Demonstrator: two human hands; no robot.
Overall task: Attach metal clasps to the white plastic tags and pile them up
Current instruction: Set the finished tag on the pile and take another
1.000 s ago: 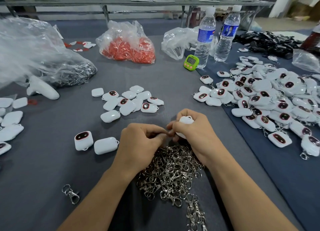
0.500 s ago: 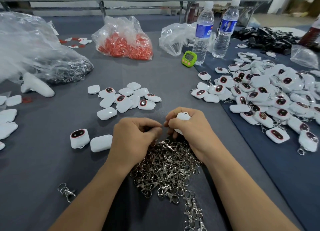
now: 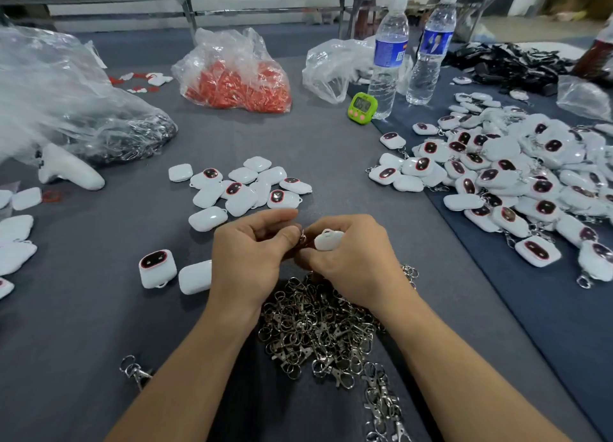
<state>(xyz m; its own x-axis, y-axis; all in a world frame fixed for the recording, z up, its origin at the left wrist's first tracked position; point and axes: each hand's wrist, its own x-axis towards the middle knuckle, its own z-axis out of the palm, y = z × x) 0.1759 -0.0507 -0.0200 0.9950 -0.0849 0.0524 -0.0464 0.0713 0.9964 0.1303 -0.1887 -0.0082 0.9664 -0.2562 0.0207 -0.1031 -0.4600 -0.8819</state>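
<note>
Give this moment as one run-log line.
step: attaching clasp | right hand: holds white tag | left hand: pinches metal clasp | finished pile: right side

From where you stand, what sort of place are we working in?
Probably a small assembly workshop. The long cloth-covered work table carries a loose heap of metal clasps, a big pile of white tags with clasps already on, and a plastic bag of orange parts in bulk.

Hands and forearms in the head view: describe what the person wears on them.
Nothing worn shows: the left hand and right hand have no gloves or rings; the left forearm and right forearm are uncovered down to the frame's edge, no sleeve, watch or bracelet in view.
</note>
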